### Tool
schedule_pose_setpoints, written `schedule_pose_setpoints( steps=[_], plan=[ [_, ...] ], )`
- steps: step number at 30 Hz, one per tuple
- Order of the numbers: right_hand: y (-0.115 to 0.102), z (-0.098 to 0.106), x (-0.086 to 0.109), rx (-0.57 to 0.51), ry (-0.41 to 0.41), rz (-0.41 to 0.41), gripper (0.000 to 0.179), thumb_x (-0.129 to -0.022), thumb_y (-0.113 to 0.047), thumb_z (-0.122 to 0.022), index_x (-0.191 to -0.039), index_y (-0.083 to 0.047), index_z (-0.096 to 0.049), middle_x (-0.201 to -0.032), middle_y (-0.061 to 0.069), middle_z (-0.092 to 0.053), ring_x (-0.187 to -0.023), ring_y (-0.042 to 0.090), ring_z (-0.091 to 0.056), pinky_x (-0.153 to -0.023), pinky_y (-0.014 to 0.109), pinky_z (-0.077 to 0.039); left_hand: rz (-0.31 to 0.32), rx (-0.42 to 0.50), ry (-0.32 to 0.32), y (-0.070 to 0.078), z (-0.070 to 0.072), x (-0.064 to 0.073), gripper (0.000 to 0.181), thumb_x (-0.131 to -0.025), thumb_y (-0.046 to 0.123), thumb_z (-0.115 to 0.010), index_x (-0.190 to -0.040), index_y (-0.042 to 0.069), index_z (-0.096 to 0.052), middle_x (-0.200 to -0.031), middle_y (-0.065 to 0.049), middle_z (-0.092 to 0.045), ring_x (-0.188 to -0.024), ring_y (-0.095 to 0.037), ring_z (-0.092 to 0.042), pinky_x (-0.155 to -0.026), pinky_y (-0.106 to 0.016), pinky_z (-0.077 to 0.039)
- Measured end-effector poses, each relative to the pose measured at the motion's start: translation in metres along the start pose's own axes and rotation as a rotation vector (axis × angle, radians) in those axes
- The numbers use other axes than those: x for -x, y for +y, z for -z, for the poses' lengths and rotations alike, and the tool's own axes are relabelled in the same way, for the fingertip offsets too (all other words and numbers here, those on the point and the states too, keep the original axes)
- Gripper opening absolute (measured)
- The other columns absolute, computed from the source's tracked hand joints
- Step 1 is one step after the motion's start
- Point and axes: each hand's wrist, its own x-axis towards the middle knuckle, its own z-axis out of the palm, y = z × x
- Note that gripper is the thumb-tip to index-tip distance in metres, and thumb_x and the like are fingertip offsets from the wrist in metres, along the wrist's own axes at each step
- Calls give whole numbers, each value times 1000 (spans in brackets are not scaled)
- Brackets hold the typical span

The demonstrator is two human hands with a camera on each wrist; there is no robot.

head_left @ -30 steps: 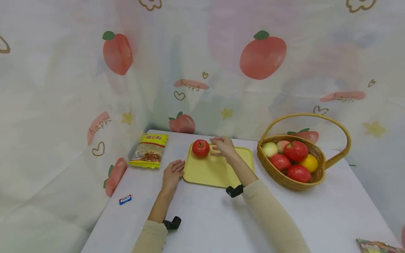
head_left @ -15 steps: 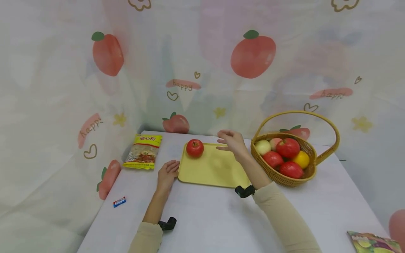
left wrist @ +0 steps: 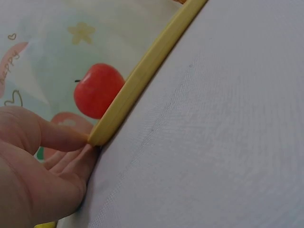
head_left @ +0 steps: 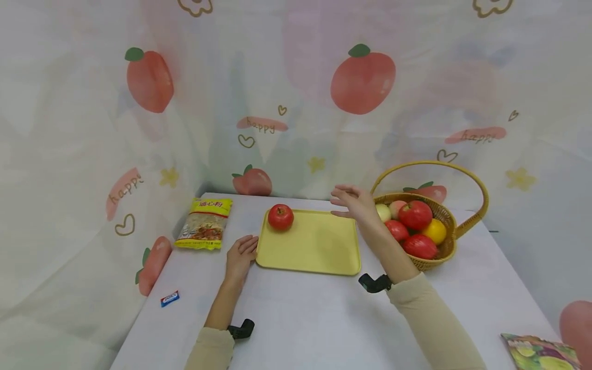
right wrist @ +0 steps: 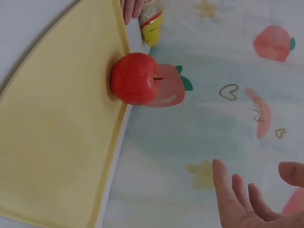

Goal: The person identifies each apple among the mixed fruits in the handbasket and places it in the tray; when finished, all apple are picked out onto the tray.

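Note:
A red apple point(head_left: 280, 217) sits in the back left corner of a yellow rectangular tray point(head_left: 311, 249) on the white table. My left hand point(head_left: 240, 258) lies against the tray's left edge; in the left wrist view its thumb point(left wrist: 64, 137) touches the tray's corner, with fairly straight fingers beside it. Over the tray's back right corner hovers my right hand point(head_left: 358, 206), fingers spread and nothing in them. Close to its right stands a wicker basket point(head_left: 450, 241) holding red apples point(head_left: 415, 215), a yellow fruit point(head_left: 435, 232) and other fruit, partly hidden by the hand and forearm.
A yellow food packet point(head_left: 204, 224) lies at the back left. A small blue-and-red wrapped piece point(head_left: 169, 298) is near the table's left edge, and a colourful packet point(head_left: 541, 352) at the front right. The basket's tall handle point(head_left: 430, 163) arches up. Printed cloth hangs behind.
My right hand has moved from beside the apple rightward toward the basket, its fingers spread. The left hand stays at the tray's edge. The head view has shifted slightly.

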Motion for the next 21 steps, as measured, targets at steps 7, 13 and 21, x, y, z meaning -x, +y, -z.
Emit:
schedule_pose_setpoints(
  steps=[7,13,21],
  plan=[
    [-8,23,15,78,28,37,53,-108,-28,-58,-151,1,-47,-147,24,-55,-122,27,-67,-96,45,-59,-2,-7,7,-2,0,2,54,-96,-19,-55,-148,-7,-46,-147,-27,-56,-139,-36,-54,-114,-43,-47],
    [-16,46,25,92,58,11,58,-107,-32,-60,-154,-1,-44,-151,23,-52,-123,24,-66,-101,47,-56,1,-13,14,-3,0,2,54,-96,-19,-56,-148,-6,-47,-147,-26,-57,-138,-36,-55,-112,-41,-49],
    [-18,78,33,87,113,26,59,-105,-32,-63,-153,0,-46,-127,2,-65,-105,11,-70,-86,33,-64,4,-16,5,0,-1,4,54,-97,-17,-55,-149,-6,-46,-148,-26,-56,-140,-35,-54,-113,-41,-48]
  ],
)
